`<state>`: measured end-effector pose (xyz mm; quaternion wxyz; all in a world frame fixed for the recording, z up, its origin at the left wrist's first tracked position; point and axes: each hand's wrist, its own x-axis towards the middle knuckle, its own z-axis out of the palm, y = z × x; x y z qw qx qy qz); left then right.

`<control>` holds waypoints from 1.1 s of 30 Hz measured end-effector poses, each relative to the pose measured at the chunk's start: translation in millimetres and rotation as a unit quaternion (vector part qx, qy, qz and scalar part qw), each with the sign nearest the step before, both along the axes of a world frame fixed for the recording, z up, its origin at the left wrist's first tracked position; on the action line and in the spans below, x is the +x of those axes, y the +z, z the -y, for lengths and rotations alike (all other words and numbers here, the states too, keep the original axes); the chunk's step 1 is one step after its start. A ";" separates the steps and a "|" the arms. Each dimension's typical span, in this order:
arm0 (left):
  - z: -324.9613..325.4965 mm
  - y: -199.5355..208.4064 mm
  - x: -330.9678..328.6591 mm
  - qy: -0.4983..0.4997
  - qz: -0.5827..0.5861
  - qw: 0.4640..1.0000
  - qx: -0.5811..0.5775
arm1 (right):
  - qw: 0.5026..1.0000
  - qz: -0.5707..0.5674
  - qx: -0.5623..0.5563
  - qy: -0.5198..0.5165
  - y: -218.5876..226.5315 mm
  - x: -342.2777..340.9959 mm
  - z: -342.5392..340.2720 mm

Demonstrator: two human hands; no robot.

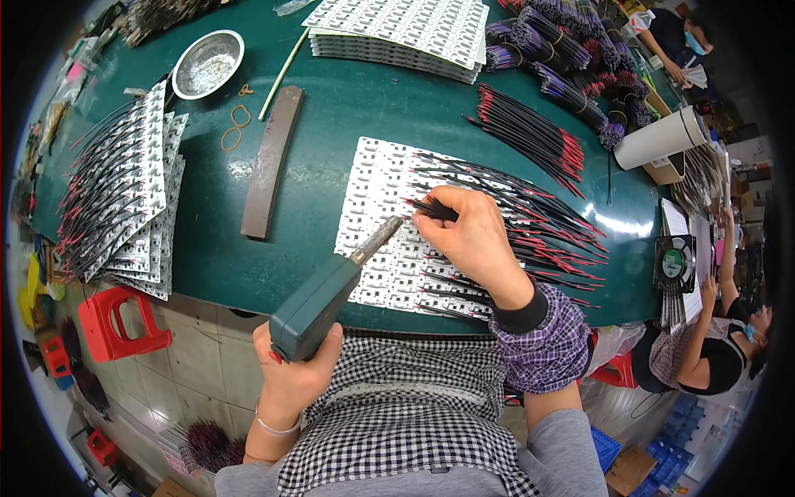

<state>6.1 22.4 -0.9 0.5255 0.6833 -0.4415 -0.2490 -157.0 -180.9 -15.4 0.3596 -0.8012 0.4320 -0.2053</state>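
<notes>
My left hand (300,377) is closed around the handle of a dark green soldering gun (313,308), its metal nozzle slanting up to the right. The nozzle's end is close to the fingertips of my right hand (474,236). Pinched in those fingers are several thin black wires (437,210) with red ends. Both hands are over a white panel of small circuit boards (373,178) lying flat on the green table (327,116). Black wires (555,209) with red ends lie in rows across the panel's right side and extend past its edge. My fingers hide the exact contact point.
Left, a stack of wired panels (153,178); beside it, a steel bowl (209,65) and a brown bar (272,166). Bare panels (397,37) are piled at the back. Loose wires (530,132), wire bundles (546,41) and a fan (675,263) lie right. Two people are at right.
</notes>
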 end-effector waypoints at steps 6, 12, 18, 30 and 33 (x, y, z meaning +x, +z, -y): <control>-9.5 -2.1 -3.1 0.047 -0.090 0.993 0.056 | 1.000 0.018 -0.014 0.005 -3.2 -0.3 1.2; -14.6 -13.0 -5.8 0.062 -0.030 0.995 0.075 | 1.000 0.008 -0.007 0.010 -1.4 0.0 2.5; -3.2 -1.1 -2.6 0.015 -0.035 0.999 0.005 | 1.000 0.007 -0.011 0.015 -1.2 -0.3 3.0; -10.2 -0.1 -1.6 0.098 -0.199 0.974 0.049 | 0.999 -0.004 -0.028 0.035 2.1 -2.2 5.5; -7.5 7.8 -0.7 0.108 -0.258 0.959 0.041 | 0.999 -0.004 -0.015 0.037 7.7 -2.8 4.1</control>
